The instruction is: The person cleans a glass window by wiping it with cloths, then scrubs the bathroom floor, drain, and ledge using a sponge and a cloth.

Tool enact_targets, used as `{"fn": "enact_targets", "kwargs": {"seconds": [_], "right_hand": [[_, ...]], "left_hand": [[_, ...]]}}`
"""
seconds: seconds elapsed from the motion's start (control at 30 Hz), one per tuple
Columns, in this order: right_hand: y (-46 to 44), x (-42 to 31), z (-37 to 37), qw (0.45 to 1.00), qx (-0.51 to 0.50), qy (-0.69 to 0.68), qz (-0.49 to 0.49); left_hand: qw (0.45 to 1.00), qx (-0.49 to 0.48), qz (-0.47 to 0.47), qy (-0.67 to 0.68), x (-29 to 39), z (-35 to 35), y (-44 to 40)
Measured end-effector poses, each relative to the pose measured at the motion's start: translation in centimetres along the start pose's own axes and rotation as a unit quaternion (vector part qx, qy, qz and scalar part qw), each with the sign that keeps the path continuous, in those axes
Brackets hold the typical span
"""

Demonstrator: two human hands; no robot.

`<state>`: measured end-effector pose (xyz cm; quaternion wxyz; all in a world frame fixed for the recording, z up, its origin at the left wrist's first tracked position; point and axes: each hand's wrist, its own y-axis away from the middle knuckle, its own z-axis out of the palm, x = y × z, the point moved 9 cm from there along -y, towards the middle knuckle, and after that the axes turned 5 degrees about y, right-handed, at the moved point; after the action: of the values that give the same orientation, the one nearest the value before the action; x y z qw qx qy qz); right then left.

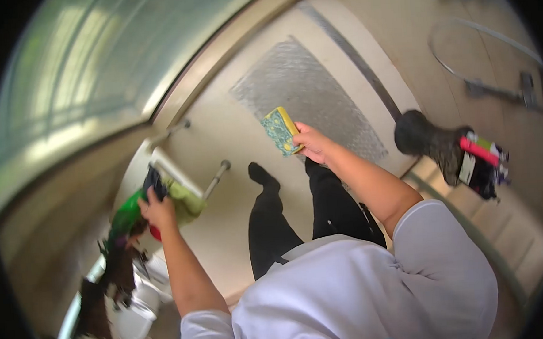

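Note:
My right hand (pixel 313 144) grips a sponge (pixel 277 132) by its near corner. The sponge has a yellow edge and a teal patterned face with yellow spots, and it hangs in the air over a grey mat (pixel 307 85). On the left, my left hand (pixel 157 211) is closed on a dark, cloth-like item (pixel 153 180) beside a white stool or rack (pixel 176 172). Next to that hand are a bright green item (pixel 128 212) and a lime-green cloth (pixel 187 201). Blur hides exactly how the fingers hold the dark item.
A frosted window (pixel 76 69) fills the upper left. A white toilet (pixel 135 321) and dark hanging items (pixel 97 307) lie at the lower left. To the right are a dark stand with bright packets (pixel 479 149), a shower hose (pixel 440 56) and a metal floor strip (pixel 351 52).

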<state>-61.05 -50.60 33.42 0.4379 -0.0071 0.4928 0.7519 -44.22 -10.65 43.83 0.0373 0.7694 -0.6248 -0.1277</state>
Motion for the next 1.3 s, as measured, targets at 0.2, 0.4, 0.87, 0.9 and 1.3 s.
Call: {"fn": "enact_targets", "kwargs": {"seconds": [0.2,0.4,0.87,0.9,1.3], "right_hand": [[5.7,-1.4,-14.5,0.976,0.1,-0.183,-0.064],[10.5,-1.9,-25.4,0.925,0.229,-0.269,-0.136],[11.6,-0.4,-49.2,0.712,0.469,-0.379,-0.361],[10.8,-0.1,-51.5,0.706,0.498,-0.356,-0.357],[6.9,0.8,-75.0,0.624,0.767,-0.048,-0.143]], "left_hand": [[0.938,0.043,0.299,0.168,18.0,-2.0,3.0],[0.813,-0.148,0.527,0.198,42.6,-0.1,11.4],[0.653,-0.134,0.722,0.186,72.4,1.7,17.3],[0.659,-0.137,0.717,0.18,73.6,3.6,17.2],[0.735,-0.23,0.635,0.056,76.2,30.5,13.0]]}}
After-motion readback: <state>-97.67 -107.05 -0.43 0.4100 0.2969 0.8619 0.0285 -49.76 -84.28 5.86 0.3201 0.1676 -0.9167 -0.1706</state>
